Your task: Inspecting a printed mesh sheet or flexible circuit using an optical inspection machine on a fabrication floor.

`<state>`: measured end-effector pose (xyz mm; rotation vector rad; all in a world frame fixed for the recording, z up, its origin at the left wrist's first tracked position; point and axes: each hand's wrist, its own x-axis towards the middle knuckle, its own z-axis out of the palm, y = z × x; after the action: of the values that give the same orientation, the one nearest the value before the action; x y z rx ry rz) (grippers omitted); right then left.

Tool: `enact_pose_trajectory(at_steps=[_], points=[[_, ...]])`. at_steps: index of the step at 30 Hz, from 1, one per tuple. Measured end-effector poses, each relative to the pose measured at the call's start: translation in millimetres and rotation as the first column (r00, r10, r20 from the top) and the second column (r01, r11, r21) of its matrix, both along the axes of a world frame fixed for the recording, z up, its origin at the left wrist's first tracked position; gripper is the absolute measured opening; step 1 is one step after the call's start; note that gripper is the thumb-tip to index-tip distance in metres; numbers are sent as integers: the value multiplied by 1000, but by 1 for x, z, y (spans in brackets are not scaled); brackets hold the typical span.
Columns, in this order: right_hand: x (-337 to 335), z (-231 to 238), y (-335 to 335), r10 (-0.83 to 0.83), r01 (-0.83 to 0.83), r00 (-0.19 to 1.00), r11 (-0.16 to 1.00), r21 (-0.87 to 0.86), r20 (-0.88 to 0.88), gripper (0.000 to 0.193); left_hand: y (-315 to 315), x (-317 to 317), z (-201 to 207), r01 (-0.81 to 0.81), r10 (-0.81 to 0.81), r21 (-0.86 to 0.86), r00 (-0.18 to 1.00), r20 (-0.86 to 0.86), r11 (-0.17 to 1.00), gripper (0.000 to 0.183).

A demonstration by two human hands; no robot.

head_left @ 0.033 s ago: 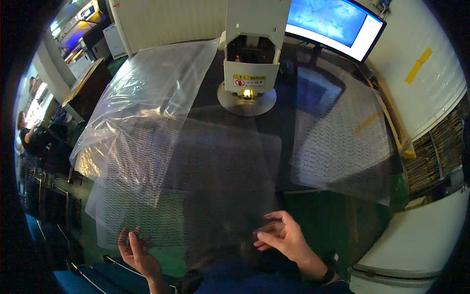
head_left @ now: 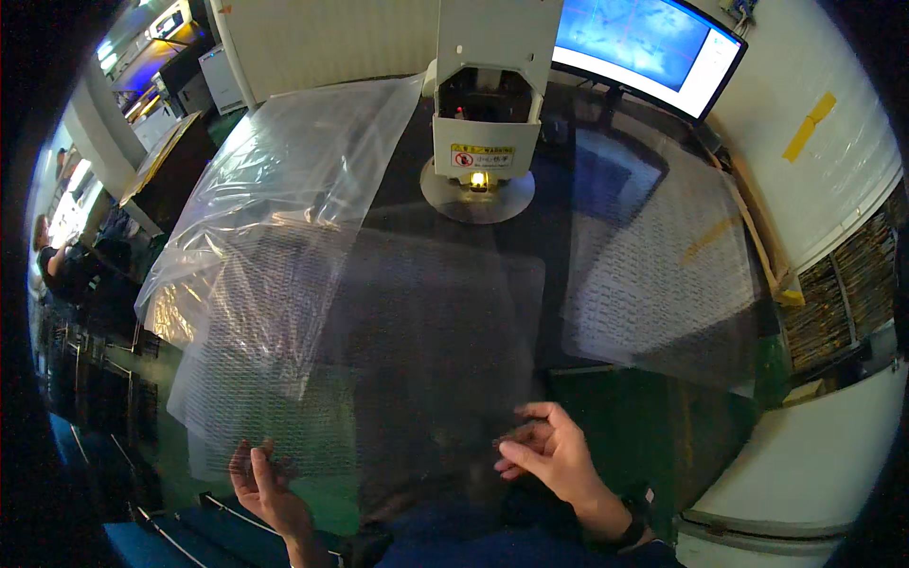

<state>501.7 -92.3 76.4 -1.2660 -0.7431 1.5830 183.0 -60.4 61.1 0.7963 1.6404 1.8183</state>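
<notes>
A clear plastic sheet (head_left: 445, 322) with rows of faint printed marks spans the middle of the dark work surface and reaches toward me. At its near left edge my left hand (head_left: 270, 492) is closed, thumb in front and fingers partly behind the film. My right hand (head_left: 559, 459) pinches at the sheet's near right edge, fingers curled; the exact contact is hard to see through the film. Beyond the sheet stands a pale machine head (head_left: 485, 151) with a small yellow light above a round metal disc (head_left: 511, 204).
A glossy clear plastic bag or film (head_left: 303, 142) lies at the left, overlapping other printed sheets. More printed clear sheets (head_left: 653, 275) rest on the right. A lit monitor (head_left: 653, 52) stands at back right. A person (head_left: 66, 260) is far left.
My right hand has shifted very slightly to the right, and the sheet has moved a little with it. My left hand stays where it was.
</notes>
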Motion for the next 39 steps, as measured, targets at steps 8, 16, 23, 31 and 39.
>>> enact_pose_trajectory(at_steps=[8,16,23,31,39], points=[[12,13,18,-133,124,987,987,100,93,51,2,15,-1,44,-42,-36,996,73,998,22],[26,14,18,-189,182,977,980,76,100,55,1,28,-5,89,-85,-52,994,69,995,25],[31,11,23,-203,194,975,976,94,94,58,5,38,0,86,-82,-69,995,58,994,29],[32,9,25,-213,204,973,974,101,90,58,6,38,-1,113,-109,-64,992,65,992,29],[33,9,27,-219,210,972,972,103,90,57,8,40,0,106,-103,-38,992,67,994,28]])
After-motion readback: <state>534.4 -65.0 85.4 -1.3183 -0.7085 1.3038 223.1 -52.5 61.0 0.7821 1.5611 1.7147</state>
